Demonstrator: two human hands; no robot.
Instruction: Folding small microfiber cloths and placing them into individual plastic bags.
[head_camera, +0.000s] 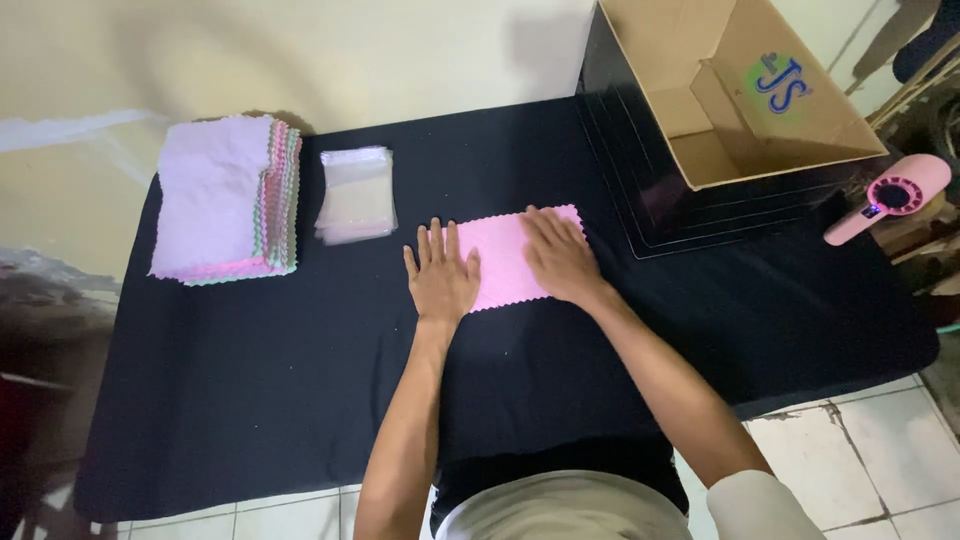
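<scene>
Now both hands, left hand (441, 277) and right hand (559, 258), press flat, fingers spread, on the pink cloth (504, 258).

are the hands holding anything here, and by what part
Nothing is gripped. Both the left hand and right hand lie flat, palms down, on the pink cloth, pressing its left and right ends against the black table cover.

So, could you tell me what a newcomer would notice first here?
Both hands, left hand and right hand, lie flat on a pink cloth at the middle of the black table. A cloth stack sits far left, and an open box stands at the far right corner.
</scene>
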